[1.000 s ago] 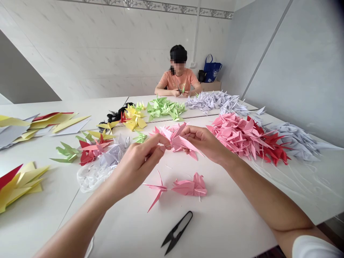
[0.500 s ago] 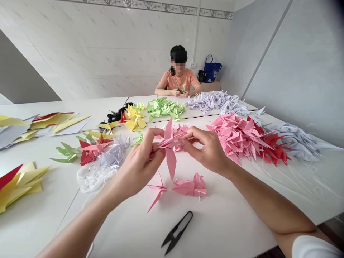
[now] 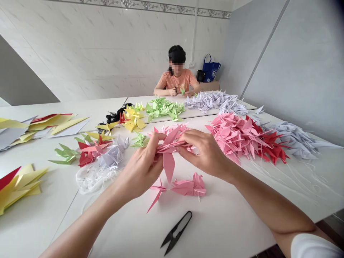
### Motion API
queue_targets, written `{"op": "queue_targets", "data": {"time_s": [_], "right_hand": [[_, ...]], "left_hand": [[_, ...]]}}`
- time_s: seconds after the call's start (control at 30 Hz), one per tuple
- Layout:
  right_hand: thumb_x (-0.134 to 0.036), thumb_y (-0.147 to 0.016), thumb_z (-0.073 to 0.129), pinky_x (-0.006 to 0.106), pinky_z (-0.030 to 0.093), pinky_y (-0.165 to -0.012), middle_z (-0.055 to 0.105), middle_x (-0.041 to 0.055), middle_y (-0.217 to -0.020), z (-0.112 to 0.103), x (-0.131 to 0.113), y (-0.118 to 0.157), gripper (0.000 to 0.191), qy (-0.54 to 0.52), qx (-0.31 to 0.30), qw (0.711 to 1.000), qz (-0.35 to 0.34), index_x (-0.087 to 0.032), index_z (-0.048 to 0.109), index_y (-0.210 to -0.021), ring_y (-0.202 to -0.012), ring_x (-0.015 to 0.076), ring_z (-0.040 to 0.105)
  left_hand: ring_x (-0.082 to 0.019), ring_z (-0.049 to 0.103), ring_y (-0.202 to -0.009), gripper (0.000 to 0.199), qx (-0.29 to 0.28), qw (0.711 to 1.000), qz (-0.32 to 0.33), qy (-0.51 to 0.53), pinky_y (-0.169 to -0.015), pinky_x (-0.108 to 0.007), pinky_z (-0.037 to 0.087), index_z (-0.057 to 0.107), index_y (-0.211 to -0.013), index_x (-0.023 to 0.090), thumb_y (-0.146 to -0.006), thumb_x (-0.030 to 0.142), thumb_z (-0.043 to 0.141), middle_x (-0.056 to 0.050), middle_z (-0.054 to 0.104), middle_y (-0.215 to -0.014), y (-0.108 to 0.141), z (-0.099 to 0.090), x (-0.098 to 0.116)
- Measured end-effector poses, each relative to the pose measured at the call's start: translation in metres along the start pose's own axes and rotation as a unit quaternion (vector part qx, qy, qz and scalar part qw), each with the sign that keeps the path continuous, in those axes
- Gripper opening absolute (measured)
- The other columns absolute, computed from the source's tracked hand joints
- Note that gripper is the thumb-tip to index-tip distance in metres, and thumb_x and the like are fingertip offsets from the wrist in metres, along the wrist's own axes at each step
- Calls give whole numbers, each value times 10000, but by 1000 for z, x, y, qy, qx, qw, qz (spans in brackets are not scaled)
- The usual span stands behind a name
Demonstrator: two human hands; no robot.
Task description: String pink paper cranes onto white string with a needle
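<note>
White string, 9 o'clock of crane. Left hand [image 3: 143, 165] pinches pink paper crane [image 3: 168, 165], mid-view. Black snips [image 3: 176, 233], 6 o'clock. Right hand [image 3: 208, 154] grips crane's 3 o'clock side. Pink pile [image 3: 233, 134], 2–3 o'clock.

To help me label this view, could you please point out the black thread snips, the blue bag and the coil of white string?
Black thread snips [image 3: 168, 238]: head view, blade.
Blue bag [image 3: 208, 74]: head view, front.
Coil of white string [image 3: 90, 181]: head view, lower strands.
</note>
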State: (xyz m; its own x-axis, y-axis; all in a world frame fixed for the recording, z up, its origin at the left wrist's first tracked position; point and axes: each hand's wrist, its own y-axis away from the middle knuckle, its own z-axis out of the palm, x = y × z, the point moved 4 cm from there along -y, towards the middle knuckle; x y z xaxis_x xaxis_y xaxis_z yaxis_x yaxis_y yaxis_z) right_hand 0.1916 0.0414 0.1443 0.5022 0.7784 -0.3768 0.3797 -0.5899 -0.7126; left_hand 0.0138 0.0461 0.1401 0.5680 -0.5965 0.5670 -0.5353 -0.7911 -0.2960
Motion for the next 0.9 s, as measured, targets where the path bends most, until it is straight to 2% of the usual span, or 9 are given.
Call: {"op": "queue_targets", "data": {"time_s": [0.17,0.27,0.43,0.63,0.9], "right_hand": [[-130,-960,592,248,458,-659,631,22,-819,0,-1,0,120,-15,18,1000,-17,-180,637,-862,-734,136,573],[-112,-953,600,259,495,-708,663,22,-838,0,-1,1,98,-25,40,998,-32,-187,631,-898,-773,142,614],[-103,-931,629,263,492,-689,659,7,-812,-2,-4,3,103,-13,64,996,-53,-196,607,-894,-750,139,604],[-87,-922,626,240,487,-680,645,4,-800,-5,-6,2,106,-41,58,997,-43,-179,608,-872,-737,122,598],[-96,-902,658,219,493,-644,669,-27,-809,-4,0,2,132,-55,55,997,-14,-199,596,-848,-702,103,609]], "left_hand": [[-155,486,-647,333,-18,999,-25,43,-605,-252,389,433,-1304,261,-1006,192,302,-3,597,-831,1,-2,-5],[-145,521,-695,294,-26,996,-22,83,-635,-247,413,428,-1305,262,-1039,237,306,-31,642,-963,-1,-4,-6],[-129,502,-629,204,-30,993,-28,108,-598,-228,384,419,-1242,265,-1046,281,365,26,582,-779,-5,-4,-10],[-108,420,-518,152,4,998,-31,46,-533,-222,311,463,-1159,243,-1024,284,408,62,525,-643,-6,-6,-17],[-110,430,-521,168,0,1000,4,29,-532,-237,308,437,-1178,247,-1052,259,326,54,548,-669,-3,-9,-9]]}}
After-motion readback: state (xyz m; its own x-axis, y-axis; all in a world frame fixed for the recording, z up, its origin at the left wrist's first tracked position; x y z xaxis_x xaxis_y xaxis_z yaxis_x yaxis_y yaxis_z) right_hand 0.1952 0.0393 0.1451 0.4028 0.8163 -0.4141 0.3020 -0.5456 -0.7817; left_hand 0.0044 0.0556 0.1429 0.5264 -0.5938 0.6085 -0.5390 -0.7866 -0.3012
